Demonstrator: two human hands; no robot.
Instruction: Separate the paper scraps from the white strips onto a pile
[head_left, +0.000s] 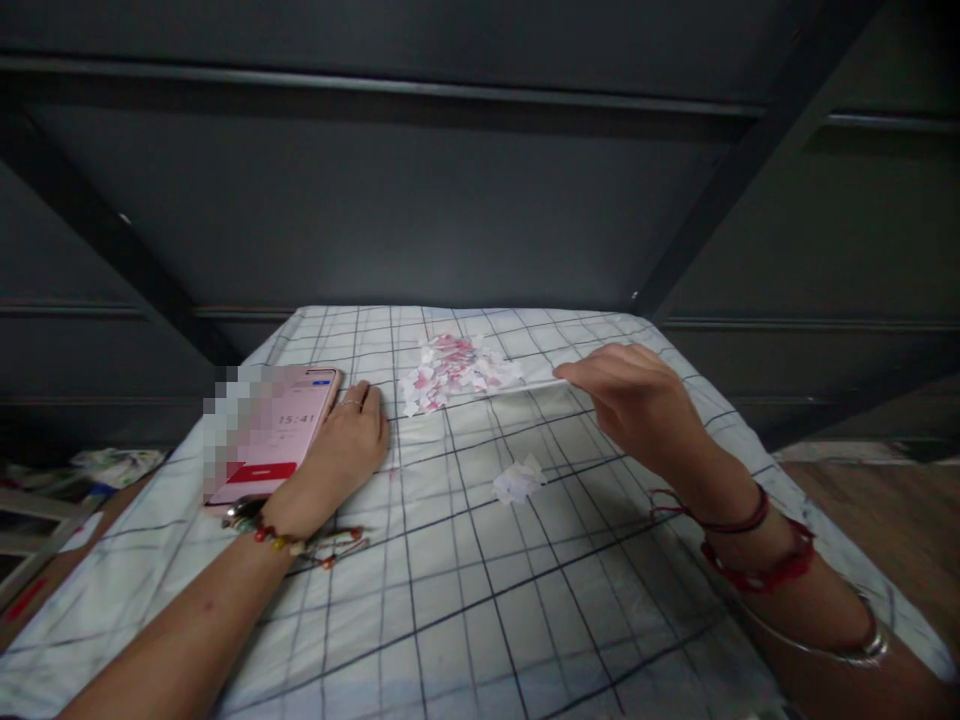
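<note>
My left hand [351,445] lies palm down on the checked tablecloth [450,600], beside a phone [292,425] with a lit pink screen. Its fingers rest loosely and grip nothing. On the right, my right hand [637,395] is closed in a pinch just above the table. A raised fold of the cloth runs to its fingertips, which appear to pinch it. Left of that hand is a heap of torn paper scraps [457,372], white with pink and red parts. A smaller clump of whitish scraps [519,480] sits nearer to me, apart from the heap.
A dark panelled wall [450,210] with metal bars rises directly behind the table. Wooden floor [862,510] shows at the right. Low down on the left, several items [116,467] lie beside a pale frame [30,540].
</note>
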